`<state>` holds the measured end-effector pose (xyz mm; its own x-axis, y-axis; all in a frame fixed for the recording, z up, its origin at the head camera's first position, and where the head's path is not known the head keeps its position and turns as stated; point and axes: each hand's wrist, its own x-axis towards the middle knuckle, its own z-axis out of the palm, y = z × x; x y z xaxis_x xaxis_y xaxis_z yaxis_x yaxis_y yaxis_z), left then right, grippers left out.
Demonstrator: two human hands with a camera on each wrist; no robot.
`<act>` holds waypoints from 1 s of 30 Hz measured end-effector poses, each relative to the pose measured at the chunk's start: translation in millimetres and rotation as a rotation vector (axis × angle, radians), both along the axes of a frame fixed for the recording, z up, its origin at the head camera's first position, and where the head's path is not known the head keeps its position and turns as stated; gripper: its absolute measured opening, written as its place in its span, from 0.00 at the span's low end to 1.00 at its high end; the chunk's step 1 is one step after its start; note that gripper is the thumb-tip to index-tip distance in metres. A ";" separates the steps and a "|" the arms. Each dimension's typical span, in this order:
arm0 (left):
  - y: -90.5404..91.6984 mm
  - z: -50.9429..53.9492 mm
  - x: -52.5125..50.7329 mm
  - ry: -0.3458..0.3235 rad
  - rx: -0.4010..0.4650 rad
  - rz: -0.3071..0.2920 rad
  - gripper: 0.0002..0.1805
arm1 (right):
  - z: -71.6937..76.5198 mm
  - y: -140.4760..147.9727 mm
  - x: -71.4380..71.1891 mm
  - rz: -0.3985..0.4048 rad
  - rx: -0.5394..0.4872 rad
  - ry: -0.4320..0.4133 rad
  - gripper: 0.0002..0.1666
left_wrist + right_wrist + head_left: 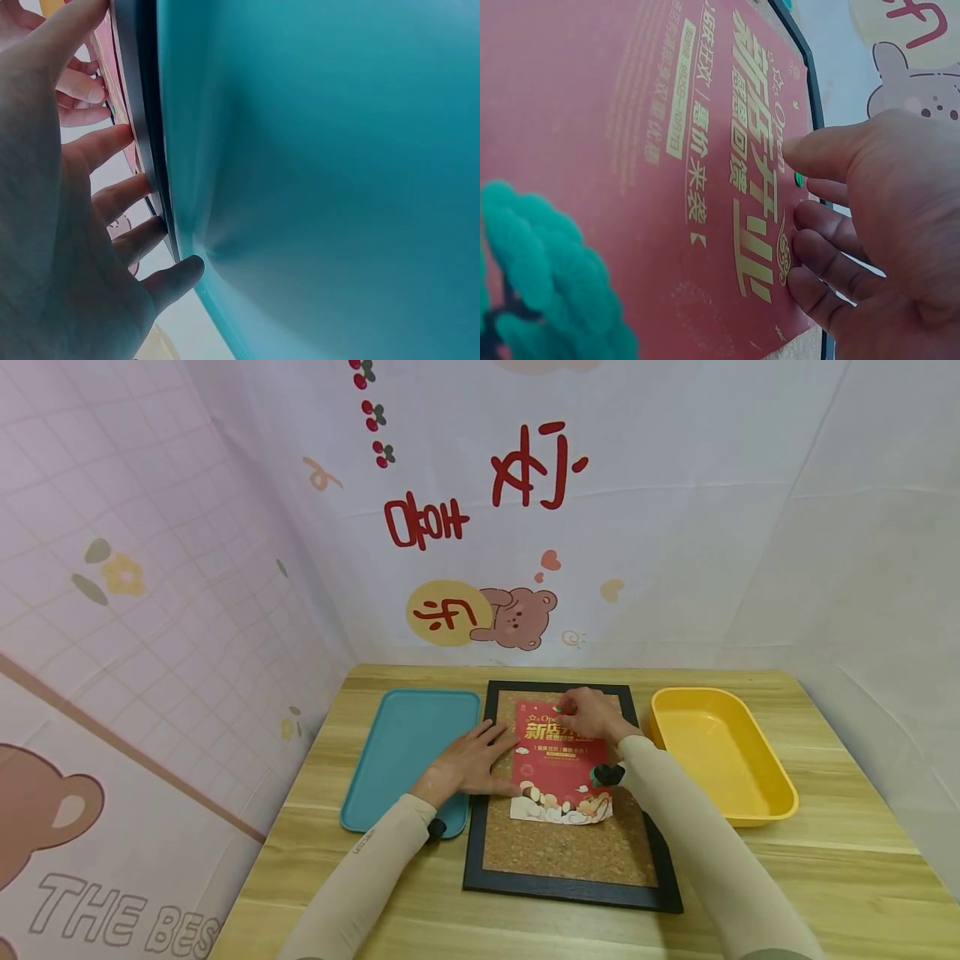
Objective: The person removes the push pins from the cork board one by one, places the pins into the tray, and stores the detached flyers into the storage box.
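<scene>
A red poster with gold lettering [558, 760] lies on a black-framed cork board [570, 856]. My left hand [468, 762] is spread over the board's left side and the poster's left edge; in the left wrist view, the fingers of that hand [97, 202] lie along the dark frame. At the poster's top edge, my right hand [592, 714] pinches a small green piece [799, 180] between thumb and forefinger, largely hidden by them. The other fingers of the right hand [877, 225] are bent against the poster.
A blue tray [408, 756] stands left of the board, close beside its frame. To the right is a yellow bin [720, 756]. A teal fluffy thing [547, 262] shows near the right wrist. Behind the wooden table [315, 868] hangs a printed white cloth [660, 527].
</scene>
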<state>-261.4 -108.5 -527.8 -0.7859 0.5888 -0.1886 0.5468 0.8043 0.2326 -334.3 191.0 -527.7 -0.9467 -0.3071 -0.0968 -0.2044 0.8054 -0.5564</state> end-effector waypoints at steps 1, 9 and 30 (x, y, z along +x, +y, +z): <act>0.0 0.1 0.1 0.002 0.001 -0.001 0.58 | 0.3 -0.2 0.0 0.000 0.000 -0.002 0.21; 0.2 -0.2 0.9 0.003 -0.003 0.003 0.57 | 0.7 -1.9 -1.1 -0.004 -0.007 -0.011 0.20; -1.3 -5.4 -0.3 0.006 -0.002 0.020 0.57 | -8.8 -5.7 -9.0 -0.057 -0.008 -0.004 0.15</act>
